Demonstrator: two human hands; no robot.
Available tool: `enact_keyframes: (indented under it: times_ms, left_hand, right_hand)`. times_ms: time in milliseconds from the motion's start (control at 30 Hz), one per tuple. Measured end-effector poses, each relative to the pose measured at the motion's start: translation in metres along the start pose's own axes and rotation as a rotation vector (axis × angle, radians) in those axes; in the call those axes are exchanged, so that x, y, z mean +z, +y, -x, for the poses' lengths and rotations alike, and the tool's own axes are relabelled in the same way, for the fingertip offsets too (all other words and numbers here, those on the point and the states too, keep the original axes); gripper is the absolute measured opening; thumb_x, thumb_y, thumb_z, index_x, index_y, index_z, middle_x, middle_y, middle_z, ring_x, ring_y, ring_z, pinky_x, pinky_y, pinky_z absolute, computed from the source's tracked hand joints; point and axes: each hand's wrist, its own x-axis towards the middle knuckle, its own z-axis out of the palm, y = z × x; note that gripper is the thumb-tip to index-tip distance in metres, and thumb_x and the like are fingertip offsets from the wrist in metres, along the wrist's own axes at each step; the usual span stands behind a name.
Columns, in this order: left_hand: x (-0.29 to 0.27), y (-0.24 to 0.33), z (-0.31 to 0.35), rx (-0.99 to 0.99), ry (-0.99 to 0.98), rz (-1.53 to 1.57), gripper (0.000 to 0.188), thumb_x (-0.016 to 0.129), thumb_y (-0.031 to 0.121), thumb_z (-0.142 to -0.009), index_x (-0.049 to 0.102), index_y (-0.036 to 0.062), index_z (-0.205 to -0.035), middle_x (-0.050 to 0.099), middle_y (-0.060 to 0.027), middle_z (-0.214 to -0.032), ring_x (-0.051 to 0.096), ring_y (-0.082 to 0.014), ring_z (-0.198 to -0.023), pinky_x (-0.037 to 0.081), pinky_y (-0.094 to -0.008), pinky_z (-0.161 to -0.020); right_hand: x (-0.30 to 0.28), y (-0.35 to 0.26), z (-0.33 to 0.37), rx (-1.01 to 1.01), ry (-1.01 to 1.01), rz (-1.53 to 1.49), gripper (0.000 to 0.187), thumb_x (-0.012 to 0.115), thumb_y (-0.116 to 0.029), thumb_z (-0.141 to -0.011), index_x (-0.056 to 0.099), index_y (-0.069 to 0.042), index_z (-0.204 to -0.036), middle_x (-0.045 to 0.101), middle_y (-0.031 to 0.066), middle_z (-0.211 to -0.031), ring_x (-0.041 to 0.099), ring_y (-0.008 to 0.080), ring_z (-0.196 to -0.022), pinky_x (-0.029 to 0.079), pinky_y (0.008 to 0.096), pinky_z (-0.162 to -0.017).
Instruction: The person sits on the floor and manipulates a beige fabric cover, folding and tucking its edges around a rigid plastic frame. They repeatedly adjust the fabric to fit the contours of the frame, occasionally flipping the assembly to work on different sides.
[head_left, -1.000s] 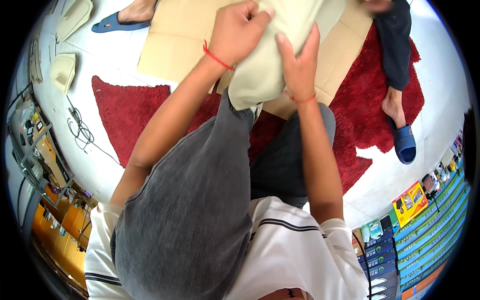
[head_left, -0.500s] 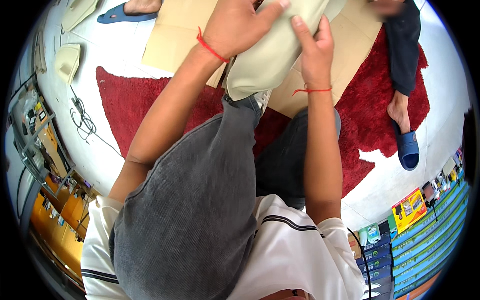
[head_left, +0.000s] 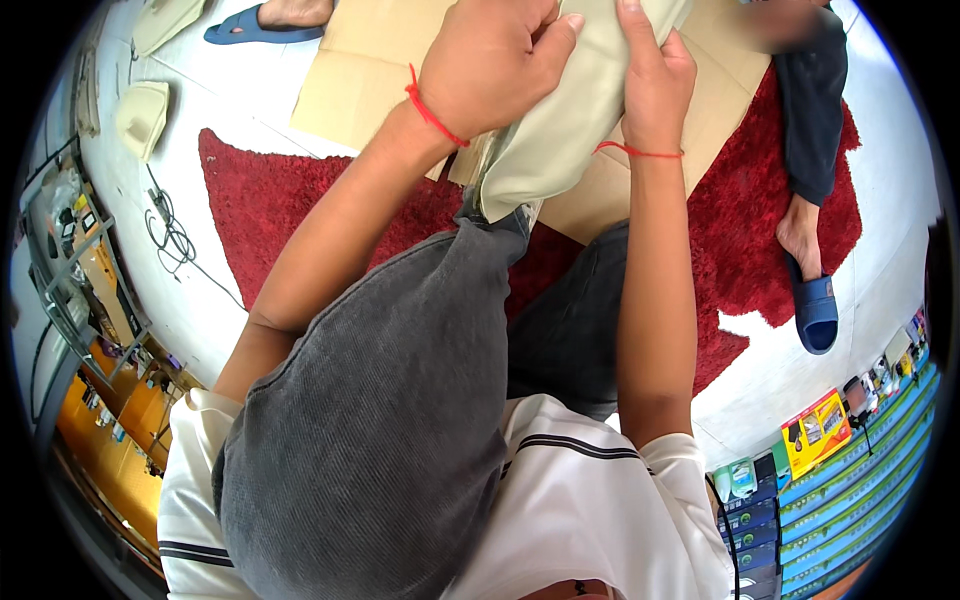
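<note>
Between twelve and one o'clock, the beige padded piece [head_left: 560, 130] is gripped by its two sides, left hand [head_left: 490, 65] curled closed, right hand [head_left: 661, 88] half-curled, probably for holding it steady.

On my feed: white tiled floor [head_left: 240, 90], faint seams, red shaggy rug [head_left: 280, 200] spread over it. Dark cable [head_left: 162, 205] coiled near rug's left edge. Far left I get grey metal rack [head_left: 90, 242], orange-brown wooden shelving [head_left: 140, 440] nearer lower edge. Lower right: light-blue boxes [head_left: 850, 480] stacked, yellow-and-red package [head_left: 815, 435] beside them. Light bright.
</note>
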Motion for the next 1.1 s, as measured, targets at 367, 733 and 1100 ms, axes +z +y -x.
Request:
enact_keyframes:
  times_ms: [367,733,1100]
  left_hand:
    - [-0.005,-0.012,0.009,-0.104,-0.012,0.073,0.033,0.064,0.012,-0.1,0.051,-0.002,-0.073,0.045,-0.0206,-0.059,0.04,-0.0194,-0.049,0.037,-0.0381,-0.049]
    - [-0.009,-0.016,0.012,0.019,-0.03,-0.004,0.029,0.063,0.009,-0.1,0.05,-0.0003,-0.075,0.046,-0.0227,-0.061,0.045,-0.0353,-0.049,0.037,-0.0413,-0.05]
    - [-0.016,-0.018,0.009,-0.1,-0.075,0.026,0.034,0.063,0.011,-0.101,0.049,-0.003,-0.073,0.04,-0.018,-0.061,0.036,-0.0146,-0.054,0.035,-0.0367,-0.05]
  right_hand:
    - [0.005,0.003,0.023,-0.065,-0.044,-0.032,0.05,0.068,-0.012,-0.097,0.049,0.004,-0.142,0.064,0.0128,-0.126,0.061,0.0192,-0.111,0.05,0.0314,-0.097]
    - [0.011,-0.007,0.036,-0.076,-0.05,0.124,0.036,0.072,-0.014,-0.097,0.06,0.003,-0.127,0.069,0.0095,-0.113,0.064,0.0148,-0.098,0.054,0.0291,-0.086]
    - [0.032,-0.004,0.038,-0.128,0.077,0.159,0.039,0.072,-0.014,-0.097,0.058,0.004,-0.129,0.068,0.0115,-0.113,0.063,0.0175,-0.101,0.052,0.0308,-0.089]
